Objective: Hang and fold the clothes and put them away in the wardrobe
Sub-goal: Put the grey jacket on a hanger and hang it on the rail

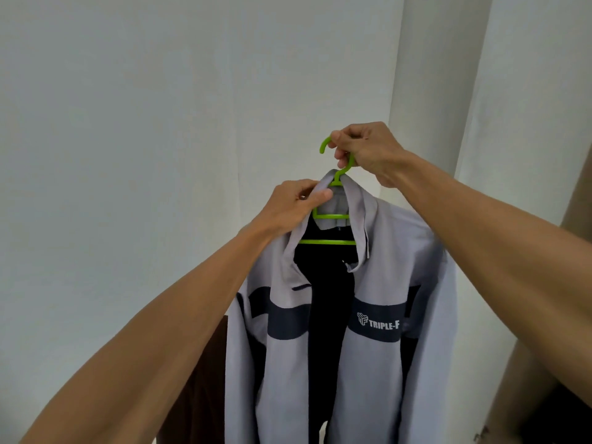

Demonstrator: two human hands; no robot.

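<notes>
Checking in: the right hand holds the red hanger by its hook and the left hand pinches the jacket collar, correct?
Not quite. The hanger is green, not red, as the head view shows. The rest holds: the right hand grips its hook and the left hand pinches the jacket collar.

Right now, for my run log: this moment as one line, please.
step: hanging jacket | right hand: grips hanger hook | left hand: pinches collar | jacket: on hanger, front open

Lime-green hanger (327, 216); pale grey jacket (378, 283) with navy chest band, white lettering; white wall (160, 107).
</notes>
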